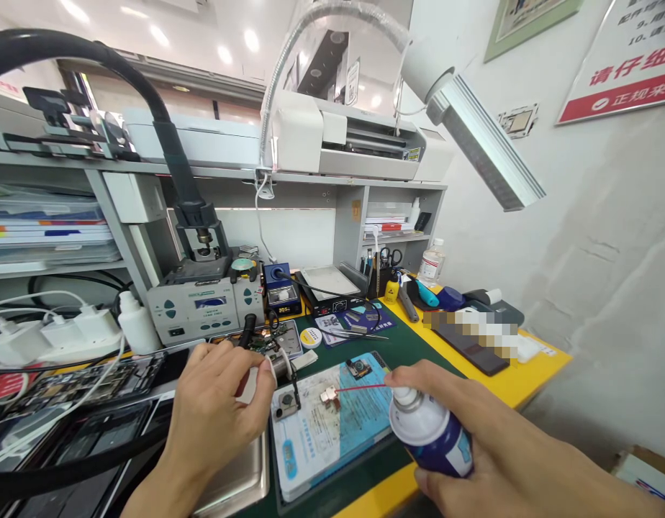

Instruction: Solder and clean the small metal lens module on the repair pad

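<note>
My right hand (505,446) grips a blue and white spray can (430,435) at the lower right. A thin red straw (362,388) runs from its nozzle to a small metal part (329,394) lying on a light blue work mat (332,424). My left hand (216,410) is closed around a hot-air handpiece (257,363), whose metal nozzle points down toward a small square component (286,403) on the mat's left side. Another small module (358,368) lies at the mat's far edge.
A grey rework station (203,306) and a blue soldering unit (281,291) stand behind. A desk lamp (483,140) hangs over the right side. Tweezers (359,334), a scissor cup (383,277), a bottle (432,262) and opened phones (89,381) surround the mat. A metal tray (240,482) sits at front.
</note>
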A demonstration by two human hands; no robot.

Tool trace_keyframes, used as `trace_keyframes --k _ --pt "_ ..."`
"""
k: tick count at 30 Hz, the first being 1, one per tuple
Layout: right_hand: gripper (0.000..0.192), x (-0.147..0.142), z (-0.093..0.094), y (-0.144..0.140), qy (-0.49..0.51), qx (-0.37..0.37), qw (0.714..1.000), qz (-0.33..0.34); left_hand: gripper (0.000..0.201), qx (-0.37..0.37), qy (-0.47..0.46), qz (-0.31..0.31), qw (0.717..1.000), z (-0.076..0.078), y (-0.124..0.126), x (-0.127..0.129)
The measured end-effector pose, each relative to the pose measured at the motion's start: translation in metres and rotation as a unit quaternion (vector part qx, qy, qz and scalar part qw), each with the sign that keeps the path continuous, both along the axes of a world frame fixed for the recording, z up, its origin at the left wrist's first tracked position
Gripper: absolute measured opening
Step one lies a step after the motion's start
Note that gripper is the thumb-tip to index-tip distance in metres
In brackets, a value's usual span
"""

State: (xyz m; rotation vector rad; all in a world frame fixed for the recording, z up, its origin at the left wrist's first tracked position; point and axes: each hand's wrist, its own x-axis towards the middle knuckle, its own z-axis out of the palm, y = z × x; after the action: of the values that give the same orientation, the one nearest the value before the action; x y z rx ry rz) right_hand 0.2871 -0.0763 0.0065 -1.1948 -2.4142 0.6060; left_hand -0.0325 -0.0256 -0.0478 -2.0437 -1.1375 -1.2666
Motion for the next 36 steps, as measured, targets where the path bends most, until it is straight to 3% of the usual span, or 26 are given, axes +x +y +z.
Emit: trace_keyframes --k 12,31,36 --pt "0.082 0.003 -0.002 0.0 -0.016 0.055 0.998 -0.012 0.017 0.0 0.004 0.0 1.0 -0.001 0.0 0.0" --pt "0.072 -0.004 0.001 0.0 0.019 0.028 0.999 -0.008 0.017 0.0 0.002 -0.002 1.0 -0.001 0.0 -0.001" --pt "0.067 -0.008 0.006 0.001 0.016 -0.009 1.0 -0.004 0.017 0.0 0.003 -0.002 1.0 -0.001 0.001 -0.001"
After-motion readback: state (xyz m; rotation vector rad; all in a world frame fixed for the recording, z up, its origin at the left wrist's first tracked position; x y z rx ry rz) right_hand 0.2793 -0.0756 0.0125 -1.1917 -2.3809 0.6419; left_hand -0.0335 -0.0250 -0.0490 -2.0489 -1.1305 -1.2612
